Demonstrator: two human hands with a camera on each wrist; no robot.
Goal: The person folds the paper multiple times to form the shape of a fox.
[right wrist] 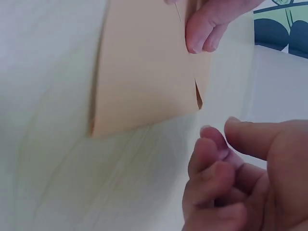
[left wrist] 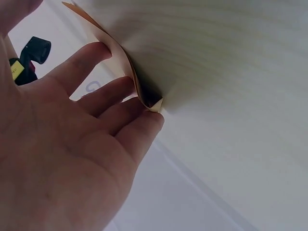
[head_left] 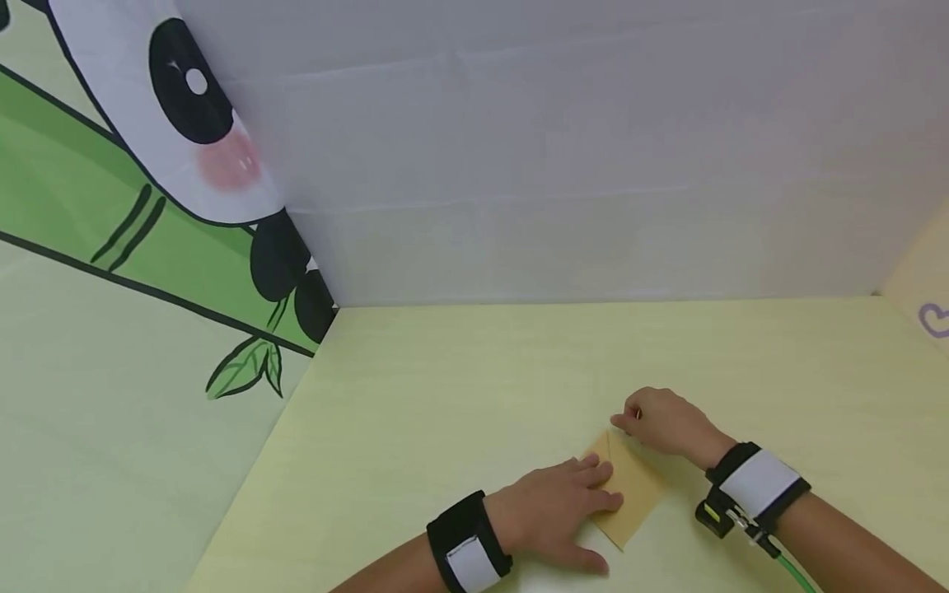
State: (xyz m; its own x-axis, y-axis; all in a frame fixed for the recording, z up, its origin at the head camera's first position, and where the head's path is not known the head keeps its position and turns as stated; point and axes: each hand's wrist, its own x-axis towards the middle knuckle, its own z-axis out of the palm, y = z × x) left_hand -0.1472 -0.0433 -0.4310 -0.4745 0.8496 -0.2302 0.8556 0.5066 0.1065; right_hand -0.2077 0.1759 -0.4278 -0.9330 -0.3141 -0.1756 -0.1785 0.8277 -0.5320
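A folded sheet of tan-orange paper (head_left: 636, 494) lies at an angle on the table, with a crease line running from its far corner. My left hand (head_left: 552, 512) rests on its left part, fingers spread and thumb out to the side. Up close in the left wrist view, those fingertips (left wrist: 153, 122) touch the bowed paper (left wrist: 126, 65) near a small folded corner. Just beyond the far corner is my right hand (head_left: 670, 422), its fingers curled and thumb near the index fingertip. Between that hand (right wrist: 226, 178) and the paper edge (right wrist: 144, 126) shows a narrow gap, with a small slit-like opening at the corner.
The pale yellow tabletop (head_left: 445, 387) meets a plain light backdrop (head_left: 563, 181) at the back. A cartoon-printed sheet (head_left: 96, 329) covers the left side. Each wrist wears a black band; a green cable (head_left: 797, 574) runs from the right one.
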